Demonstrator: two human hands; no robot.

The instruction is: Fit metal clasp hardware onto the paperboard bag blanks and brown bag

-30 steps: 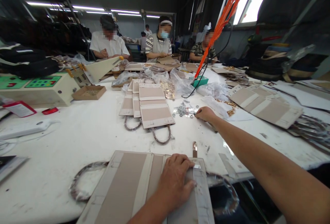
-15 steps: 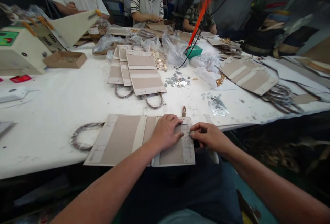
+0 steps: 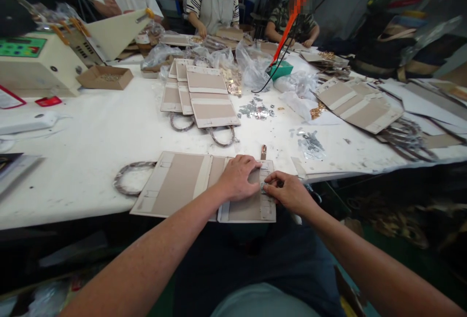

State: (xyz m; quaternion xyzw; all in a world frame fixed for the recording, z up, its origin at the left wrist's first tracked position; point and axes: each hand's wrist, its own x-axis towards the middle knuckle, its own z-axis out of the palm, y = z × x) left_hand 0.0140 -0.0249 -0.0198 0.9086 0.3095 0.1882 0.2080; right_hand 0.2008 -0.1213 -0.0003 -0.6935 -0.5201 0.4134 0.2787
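A beige bag panel [image 3: 182, 181] with folded strips along its edges lies flat at the front edge of the table. A brown wrapped handle [image 3: 127, 178] sticks out from its left end. My left hand [image 3: 241, 176] rests on the panel's right part, thumb spread from the fingers, holding nothing. My right hand [image 3: 286, 190] pinches a small silver metal plate [image 3: 262, 188] against the pale strip at the panel's right end. Just beyond that end, a brown tab with a metal fitting [image 3: 263, 151] points away from me.
Overlapping bag panels [image 3: 213, 103] with handles lie ahead. Silver metal pieces [image 3: 257, 109] are scattered beside them, and another pile [image 3: 310, 144] lies to the right. More panels [image 3: 359, 105] are stacked at right. A cream machine [image 3: 40, 69] stands at left. Co-workers sit across the table.
My right hand has moved slightly left, bringing its fingertips from the panel's right edge onto the pale strip. My left hand stays on the panel. The camera view has shifted slightly.
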